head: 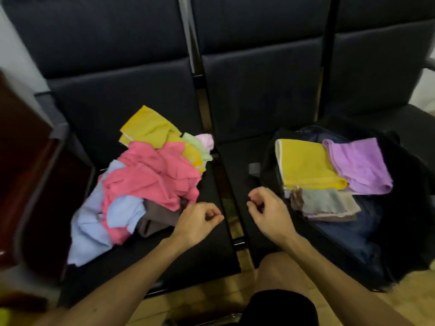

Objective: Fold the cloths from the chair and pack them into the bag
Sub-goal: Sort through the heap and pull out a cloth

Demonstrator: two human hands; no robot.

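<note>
Cloths (pixel 150 177) lie in a loose, unfolded heap on the left chair seat (pixel 131 90). A pink cloth (pixel 153 175) is on top, with a light blue cloth (pixel 89 227) spilling toward the front edge. A brown cloth (pixel 160 217) sits at the near side, and a loose yellow cloth (pixel 148 128) and a pale green cloth (pixel 197 147) lie at the back.

On the next seat stands the dark bag (pixel 400 208), open. Inside it a folded yellow cloth (pixel 306 163) and a folded purple cloth (pixel 357 165) lie side by side, touching. A folded grey cloth (pixel 327 202) lies in front of them.

The left hand (pixel 197 222) hovers just beside the brown cloth, fingers loosely curled, holding nothing. The right hand (pixel 270 210) hovers near the bag's left edge, likewise loosely curled and empty.
</note>
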